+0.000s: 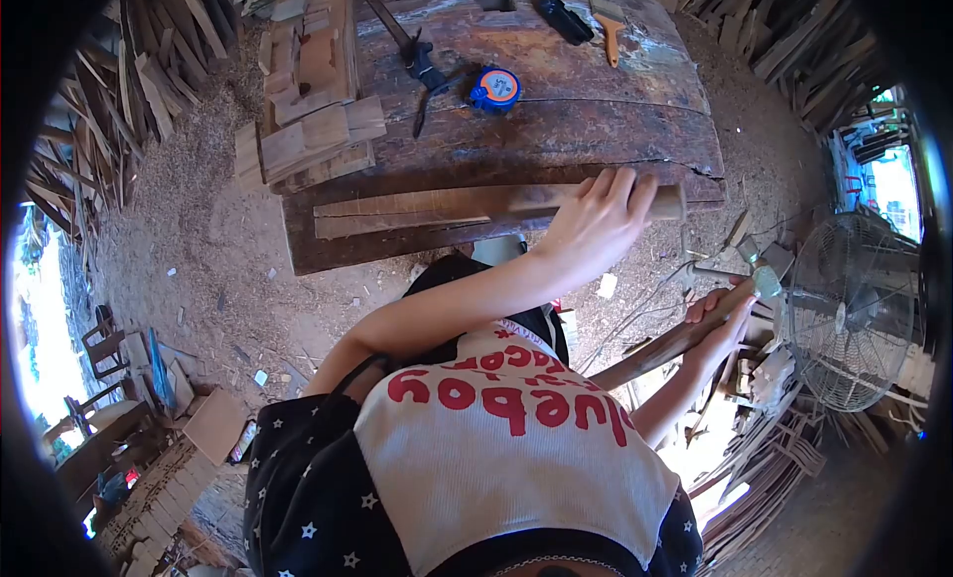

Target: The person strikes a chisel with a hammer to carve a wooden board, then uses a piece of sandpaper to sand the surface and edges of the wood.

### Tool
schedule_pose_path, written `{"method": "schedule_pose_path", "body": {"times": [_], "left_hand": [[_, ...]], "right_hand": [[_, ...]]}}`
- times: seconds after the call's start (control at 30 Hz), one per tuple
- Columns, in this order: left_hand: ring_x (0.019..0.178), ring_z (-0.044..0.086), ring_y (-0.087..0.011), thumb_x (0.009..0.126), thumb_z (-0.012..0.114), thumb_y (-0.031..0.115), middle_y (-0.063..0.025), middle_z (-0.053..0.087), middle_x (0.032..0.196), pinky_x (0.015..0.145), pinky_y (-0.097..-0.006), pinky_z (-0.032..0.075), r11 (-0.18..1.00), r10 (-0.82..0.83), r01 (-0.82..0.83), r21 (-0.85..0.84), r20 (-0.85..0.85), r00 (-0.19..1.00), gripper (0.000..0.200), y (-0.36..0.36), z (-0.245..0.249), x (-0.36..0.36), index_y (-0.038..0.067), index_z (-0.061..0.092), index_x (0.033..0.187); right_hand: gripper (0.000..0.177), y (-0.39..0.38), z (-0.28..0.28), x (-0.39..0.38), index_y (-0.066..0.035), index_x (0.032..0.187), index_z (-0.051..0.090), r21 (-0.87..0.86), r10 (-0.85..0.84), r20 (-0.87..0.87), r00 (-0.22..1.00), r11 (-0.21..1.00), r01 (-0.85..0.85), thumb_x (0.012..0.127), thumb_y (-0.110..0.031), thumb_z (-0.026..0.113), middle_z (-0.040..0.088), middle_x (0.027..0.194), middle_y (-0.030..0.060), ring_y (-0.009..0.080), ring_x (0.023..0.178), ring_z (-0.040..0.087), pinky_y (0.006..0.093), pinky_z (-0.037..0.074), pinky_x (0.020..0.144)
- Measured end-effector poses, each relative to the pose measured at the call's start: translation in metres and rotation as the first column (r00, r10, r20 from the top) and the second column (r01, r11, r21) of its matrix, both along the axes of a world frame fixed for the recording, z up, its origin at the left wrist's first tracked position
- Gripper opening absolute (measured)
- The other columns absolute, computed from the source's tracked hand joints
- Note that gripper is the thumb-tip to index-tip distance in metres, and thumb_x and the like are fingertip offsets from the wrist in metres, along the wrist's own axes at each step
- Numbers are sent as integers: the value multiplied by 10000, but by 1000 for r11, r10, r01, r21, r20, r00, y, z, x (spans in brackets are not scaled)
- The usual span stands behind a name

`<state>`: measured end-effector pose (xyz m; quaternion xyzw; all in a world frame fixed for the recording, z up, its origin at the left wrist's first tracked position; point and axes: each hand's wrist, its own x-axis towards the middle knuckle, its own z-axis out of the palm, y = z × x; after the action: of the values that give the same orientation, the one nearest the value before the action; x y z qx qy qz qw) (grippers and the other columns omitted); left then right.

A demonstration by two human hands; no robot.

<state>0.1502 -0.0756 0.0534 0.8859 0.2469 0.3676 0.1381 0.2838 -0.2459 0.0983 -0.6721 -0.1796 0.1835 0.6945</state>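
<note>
Shirt point(526, 478), on the wearer's side of the left hand point(612, 202): red lettering, apparently "blueboy", other lines unclear; tape measure point(496, 88), beyond that hand: markings illegible

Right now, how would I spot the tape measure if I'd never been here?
Find the big, worn wooden bench. Near its middle, just right of the long dark tool, sits the tape measure. Its blue case and orange ring around a pale round face set it apart from that tool and the paintbrush.

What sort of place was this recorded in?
Likely a woodworking shop: wood offcuts are piled around, what look like shavings litter the floor, and a tape measure lies on the worn wooden bench.
</note>
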Motion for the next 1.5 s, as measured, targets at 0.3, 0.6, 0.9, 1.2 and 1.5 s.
{"method": "schedule_pose_path", "body": {"times": [0.3,0.6,0.9,1.2,1.5], "left_hand": [[746,594,-191,690,661,61,-77,499,900,509,-276,540,977,-209,176,120,369,906,292,-13,1,19,105,533,948],[491,548,-73,741,604,160,-2,567,755,364,-221,421,963,-213,181,200,148,966,293,-29,10,14,168,493,1012],[444,529,-93,757,605,154,15,520,600,345,-235,401,986,-102,86,141,116,988,295,-17,-19,21,179,514,1037],[617,617,-150,554,711,231,1,611,742,517,-284,487,999,6,-7,-46,-25,1000,364,-4,-39,13,111,578,871],[710,651,-176,504,758,193,-14,643,778,588,-311,509,987,85,-81,-139,21,996,402,1,-35,-1,116,567,850]], "right_hand": [[482,3,-3,-5,-80,1254,420,3,-44,-13,999,999,44,977,-474,404,445,667,39,127,483,429,274,393,445],[483,-8,-16,4,-95,1238,465,-25,-100,-65,993,995,99,959,-488,440,523,794,57,142,524,478,287,421,464],[447,-1,-24,7,-52,1193,452,-29,11,-83,996,1000,-13,979,-443,423,488,741,50,139,512,481,277,434,466],[530,4,1,15,-73,1155,471,98,-161,146,976,984,147,959,-549,346,463,620,2,76,414,415,213,375,336],[448,9,-20,-21,-90,1124,474,-16,141,56,988,990,-140,974,-499,371,419,576,-33,53,396,382,209,330,312]]}}
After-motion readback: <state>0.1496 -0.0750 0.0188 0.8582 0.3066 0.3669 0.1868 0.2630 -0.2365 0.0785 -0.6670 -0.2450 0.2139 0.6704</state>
